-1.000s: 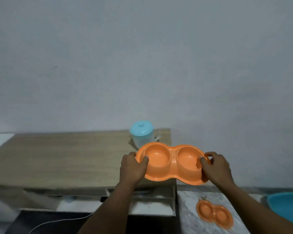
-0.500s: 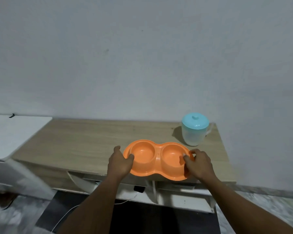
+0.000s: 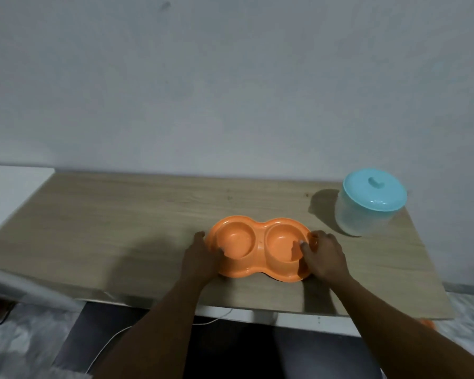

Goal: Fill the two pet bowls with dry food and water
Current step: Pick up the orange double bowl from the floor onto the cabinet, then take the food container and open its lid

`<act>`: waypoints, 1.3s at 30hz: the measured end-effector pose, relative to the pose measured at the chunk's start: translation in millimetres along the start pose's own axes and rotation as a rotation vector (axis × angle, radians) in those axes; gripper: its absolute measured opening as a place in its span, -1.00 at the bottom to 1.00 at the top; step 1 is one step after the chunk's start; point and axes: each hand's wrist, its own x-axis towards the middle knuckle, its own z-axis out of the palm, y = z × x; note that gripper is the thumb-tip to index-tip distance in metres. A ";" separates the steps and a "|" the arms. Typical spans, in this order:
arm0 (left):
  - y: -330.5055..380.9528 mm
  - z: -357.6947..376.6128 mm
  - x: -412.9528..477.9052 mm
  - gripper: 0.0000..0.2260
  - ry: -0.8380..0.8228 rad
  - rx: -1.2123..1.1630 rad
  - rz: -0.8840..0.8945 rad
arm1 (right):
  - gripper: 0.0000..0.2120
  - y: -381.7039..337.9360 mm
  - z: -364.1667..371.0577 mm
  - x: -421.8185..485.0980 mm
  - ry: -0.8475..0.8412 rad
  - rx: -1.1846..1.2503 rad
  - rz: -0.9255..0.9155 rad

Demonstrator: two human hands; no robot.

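Note:
An orange double pet bowl (image 3: pixel 257 246) lies on the wooden tabletop (image 3: pixel 121 228), near its front edge; both of its round wells look empty. My left hand (image 3: pixel 201 255) grips the bowl's left end, thumb over the rim. My right hand (image 3: pixel 324 255) grips the right end, thumb inside the right well. A clear jug with a light blue lid (image 3: pixel 372 201) stands upright at the back right of the table, apart from the bowl.
A grey wall rises right behind the table. A white surface (image 3: pixel 8 192) adjoins the table on the left. A white cable (image 3: pixel 115 337) trails on the dark floor below the front edge. A small orange object (image 3: pixel 427 324) peeks out under the table's right corner.
Both hands have carried the orange bowl leftward over the table and lowered it onto the tabletop. The view has shifted left and closer, so the jug now sits at the right.

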 end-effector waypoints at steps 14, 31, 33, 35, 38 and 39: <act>18.7 -20.0 -56.9 -0.32 -0.054 0.089 0.206 | -0.47 -11.3 -39.8 -65.9 0.008 -0.069 -0.032; -6.2 60.4 -244.1 -0.39 -0.253 0.128 0.367 | -0.70 105.5 -91.2 -239.0 -0.015 0.018 -0.002; -14.9 94.9 -245.7 -0.40 -0.285 0.136 0.331 | -0.68 130.1 -79.3 -235.9 -0.038 0.053 0.047; -22.3 134.5 -240.9 -0.41 -0.283 0.119 0.267 | -0.64 155.2 -61.5 -224.8 -0.055 0.105 0.081; -29.9 196.7 -217.3 -0.48 -0.230 0.036 0.163 | -0.58 190.3 -28.6 -191.7 -0.077 0.212 0.121; -33.0 217.4 -206.0 -0.48 -0.218 0.006 0.135 | -0.56 203.0 -15.6 -177.4 -0.075 0.229 0.123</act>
